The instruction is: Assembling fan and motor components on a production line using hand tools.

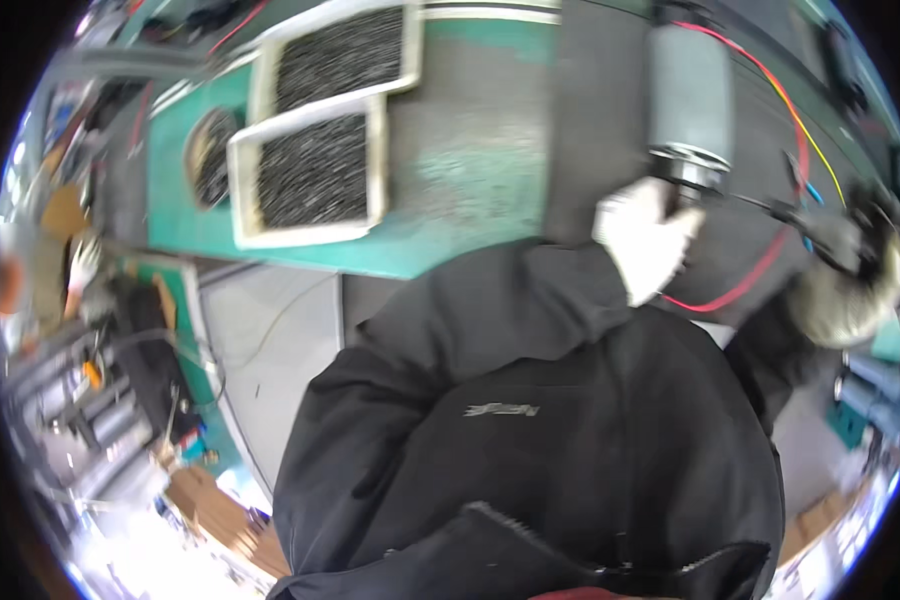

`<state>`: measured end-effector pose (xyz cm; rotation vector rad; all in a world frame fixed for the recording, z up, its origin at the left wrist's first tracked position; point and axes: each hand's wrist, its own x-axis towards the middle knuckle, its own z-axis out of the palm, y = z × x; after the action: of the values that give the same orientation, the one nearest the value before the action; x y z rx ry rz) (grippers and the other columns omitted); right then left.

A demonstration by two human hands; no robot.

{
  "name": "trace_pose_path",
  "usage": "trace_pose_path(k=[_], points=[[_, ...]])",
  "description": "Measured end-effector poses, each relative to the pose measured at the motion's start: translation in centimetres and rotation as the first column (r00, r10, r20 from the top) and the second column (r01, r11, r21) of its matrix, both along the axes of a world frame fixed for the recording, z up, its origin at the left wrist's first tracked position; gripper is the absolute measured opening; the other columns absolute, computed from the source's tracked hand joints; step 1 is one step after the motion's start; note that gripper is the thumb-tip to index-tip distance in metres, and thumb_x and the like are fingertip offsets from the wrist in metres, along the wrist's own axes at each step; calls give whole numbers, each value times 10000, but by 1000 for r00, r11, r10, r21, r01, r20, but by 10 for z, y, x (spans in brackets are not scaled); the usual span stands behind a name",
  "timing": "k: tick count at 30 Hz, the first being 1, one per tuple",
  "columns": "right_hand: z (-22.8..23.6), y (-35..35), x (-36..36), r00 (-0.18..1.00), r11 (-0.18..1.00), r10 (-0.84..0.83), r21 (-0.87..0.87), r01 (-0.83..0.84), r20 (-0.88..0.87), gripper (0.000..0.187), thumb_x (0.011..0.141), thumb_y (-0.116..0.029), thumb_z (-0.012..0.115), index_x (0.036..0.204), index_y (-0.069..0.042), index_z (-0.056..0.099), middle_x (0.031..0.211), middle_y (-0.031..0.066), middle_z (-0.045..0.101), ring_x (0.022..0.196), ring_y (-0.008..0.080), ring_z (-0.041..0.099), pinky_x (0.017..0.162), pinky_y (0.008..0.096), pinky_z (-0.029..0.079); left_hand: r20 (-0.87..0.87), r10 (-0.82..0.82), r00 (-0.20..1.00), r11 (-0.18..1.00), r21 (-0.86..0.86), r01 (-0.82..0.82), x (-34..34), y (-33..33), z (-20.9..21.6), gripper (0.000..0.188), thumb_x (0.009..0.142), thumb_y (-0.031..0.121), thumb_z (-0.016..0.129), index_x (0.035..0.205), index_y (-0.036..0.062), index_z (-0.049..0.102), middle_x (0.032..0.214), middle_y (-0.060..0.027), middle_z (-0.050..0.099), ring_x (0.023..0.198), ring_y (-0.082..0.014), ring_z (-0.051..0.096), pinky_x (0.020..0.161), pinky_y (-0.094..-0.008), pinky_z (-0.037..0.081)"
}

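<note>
A grey cylindrical motor lies on the dark bench at the right, its bright metal end towards me. My left hand, in a white glove, is closed at that end, with its fingers around a dark part there. My right hand, also gloved and blurred, grips a dark power screwdriver. The tool's thin shaft points left towards the motor's near end. Whether its tip touches anything, I cannot tell. Red, yellow and blue wires curve from the motor's far end down its right side.
Two white trays full of small dark pieces stand on the green bench mat at the left. Beside them is a round container. Another person's gloved hand shows at the far left. Several grey cylinders lie at the right edge.
</note>
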<state>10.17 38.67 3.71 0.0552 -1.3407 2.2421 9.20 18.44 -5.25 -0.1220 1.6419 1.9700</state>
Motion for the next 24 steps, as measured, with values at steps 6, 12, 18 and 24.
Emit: trace_pose_path(k=[6, 12, 18, 24], points=[[-49, 82, -17, 977, 998, -56, 44, 48, 203, 347, 900, -147, 533, 1180, 57, 540, 1181, 172, 573, 1126, 326, 531, 961, 474, 438, -809, -208, 549, 787, -472, -398, 10, -27, -18, 277, 814, 286, 617, 954, 65, 525, 774, -122, 582, 661, -295, 604, 618, -413, 497], [-67, 91, 11, 918, 928, -317, 276, 249, 237, 325, 907, -158, 552, 1127, 79, 580, 1140, 211, 590, 1030, 275, 592, 854, 385, 499, -694, -163, 701, -96, -696, -711, -36, -246, 27, 222, 812, 166, 628, 979, 23, 654, 926, -124, 627, 819, -265, 627, 758, -350, 498], [-68, 80, -3, 900, 902, -382, 296, 314, 211, 322, 897, -130, 558, 1136, 84, 571, 1099, 206, 610, 987, 274, 610, 793, 354, 520, -531, -310, 788, 107, -843, -527, -52, -311, 18, 218, 798, 103, 637, 1003, 31, 666, 956, -136, 651, 884, -279, 638, 800, -329, 485], [-65, 74, -4, 926, 917, -346, 265, 298, 154, 299, 885, -72, 564, 1147, 68, 532, 1112, 186, 599, 1046, 306, 586, 941, 431, 462, -486, -454, 747, 17, -843, -537, -60, -311, 13, 182, 799, 133, 632, 953, 38, 647, 942, -139, 635, 876, -314, 622, 777, -373, 493]])
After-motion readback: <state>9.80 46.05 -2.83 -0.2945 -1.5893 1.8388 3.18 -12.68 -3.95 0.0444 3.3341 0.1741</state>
